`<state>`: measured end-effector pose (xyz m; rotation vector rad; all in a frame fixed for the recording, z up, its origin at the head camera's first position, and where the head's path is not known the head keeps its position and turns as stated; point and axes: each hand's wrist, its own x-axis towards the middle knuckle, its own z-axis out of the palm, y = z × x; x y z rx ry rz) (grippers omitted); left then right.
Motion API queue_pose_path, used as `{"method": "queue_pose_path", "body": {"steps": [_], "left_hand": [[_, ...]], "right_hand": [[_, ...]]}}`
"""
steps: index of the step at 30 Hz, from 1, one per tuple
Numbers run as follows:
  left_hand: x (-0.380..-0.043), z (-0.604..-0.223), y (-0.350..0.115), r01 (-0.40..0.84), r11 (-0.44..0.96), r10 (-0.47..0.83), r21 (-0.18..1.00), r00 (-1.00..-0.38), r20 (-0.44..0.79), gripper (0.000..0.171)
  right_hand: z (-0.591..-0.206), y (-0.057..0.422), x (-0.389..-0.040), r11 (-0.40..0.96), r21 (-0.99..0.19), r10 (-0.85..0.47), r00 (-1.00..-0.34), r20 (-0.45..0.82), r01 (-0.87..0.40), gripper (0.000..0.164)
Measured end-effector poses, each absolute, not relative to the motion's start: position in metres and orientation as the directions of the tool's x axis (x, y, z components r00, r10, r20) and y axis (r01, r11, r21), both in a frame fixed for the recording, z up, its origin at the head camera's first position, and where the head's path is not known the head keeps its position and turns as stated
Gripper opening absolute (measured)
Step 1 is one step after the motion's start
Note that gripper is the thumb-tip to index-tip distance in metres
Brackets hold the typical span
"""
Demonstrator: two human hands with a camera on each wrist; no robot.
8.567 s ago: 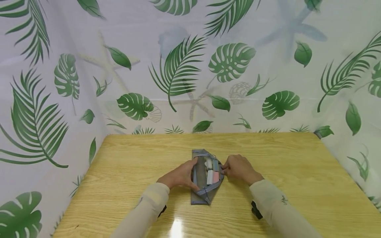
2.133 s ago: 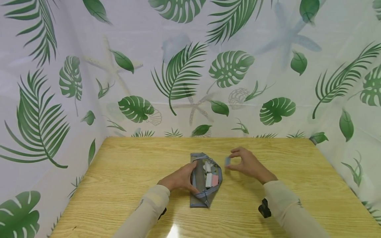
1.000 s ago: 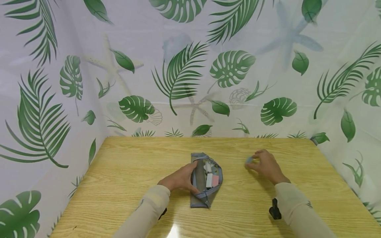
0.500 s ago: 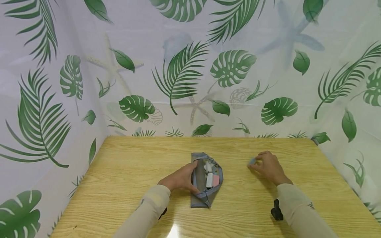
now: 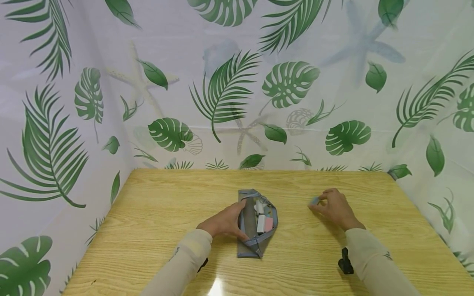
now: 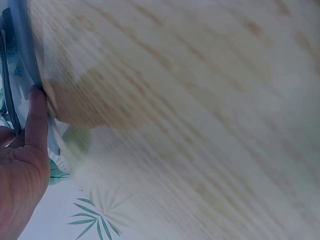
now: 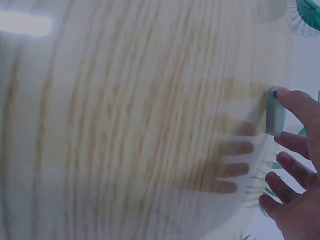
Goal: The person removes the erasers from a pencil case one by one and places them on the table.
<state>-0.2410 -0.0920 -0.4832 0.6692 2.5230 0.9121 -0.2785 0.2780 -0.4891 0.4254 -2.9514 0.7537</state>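
A grey-blue zippered mesh pouch (image 5: 246,248) lies unzipped at the table's middle. My left hand (image 5: 223,221) grips its left side, thumb near the front edge and fingers toward the back. In the left wrist view, fingers touch the pouch's blue edging (image 6: 27,45). Inside the pouch show a pink block (image 5: 268,224), a white block (image 5: 261,224) and another white piece (image 5: 259,206). To the right, my right hand (image 5: 336,209) pinches a small light blue block (image 5: 314,201), eraser-like, between thumb and index finger. The right wrist view has this block (image 7: 274,115) standing at the tabletop, other fingers spread loosely.
The wood-grain table (image 5: 166,193) reaches back to a white leaf-print cloth (image 5: 229,144), which also hangs along the left and right sides. Black wrist-camera mounts (image 5: 346,261) sit under the sleeves. Light glares on the table's front part.
My right hand has taken the blue block out of the pouch and carried it right, lowering it to the table. It barely moves over the last half second. The left hand stays on the pouch.
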Motion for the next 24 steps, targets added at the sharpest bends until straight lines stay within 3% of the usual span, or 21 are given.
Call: {"method": "queue_pose_path", "body": {"steps": [24], "left_hand": [[-0.2406, -0.483, -0.0909, 0.339, 0.699, 0.553, 0.629, -0.814, -0.177, 0.12]], "right_hand": [[-0.4888, 0.2774, -0.2773, 0.853, -0.469, -0.221, -0.973, 0.072, -0.228, 0.042]]}}
